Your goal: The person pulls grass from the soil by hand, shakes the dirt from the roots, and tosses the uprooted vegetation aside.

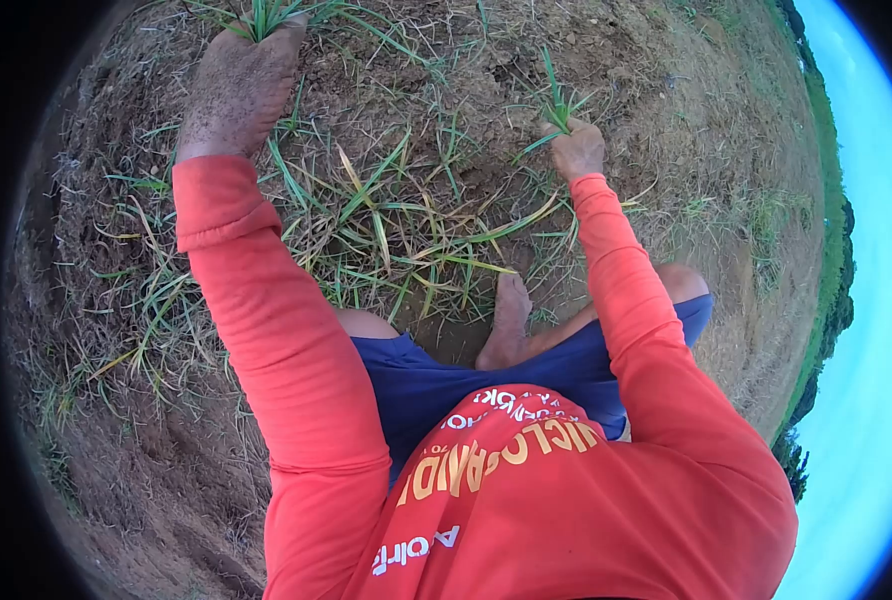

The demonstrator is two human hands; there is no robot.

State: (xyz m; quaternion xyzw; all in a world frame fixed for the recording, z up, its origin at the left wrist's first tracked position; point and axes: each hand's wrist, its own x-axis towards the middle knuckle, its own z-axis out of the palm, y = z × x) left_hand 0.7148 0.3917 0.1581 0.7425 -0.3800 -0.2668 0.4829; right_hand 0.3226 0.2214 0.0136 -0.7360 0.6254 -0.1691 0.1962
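My left hand (241,90), caked with soil, is at the top left of the head view. Its fingers close around a green grass tuft (259,18), and the blades spread out beyond the fist. Further right, my right hand (578,152) grips a smaller grass tuft (560,108) at its base, close over the ground. Both arms reach forward in red sleeves. Between them lies a patch of long green and yellowing grass (376,215), with blades bent in many directions.
Brown soil (656,90) with dry stalks surrounds me. My bare foot (509,325) rests on the ground behind the grass patch, below my blue shorts (496,390). Green vegetation (834,260) lines the horizon at the right edge, under blue sky.
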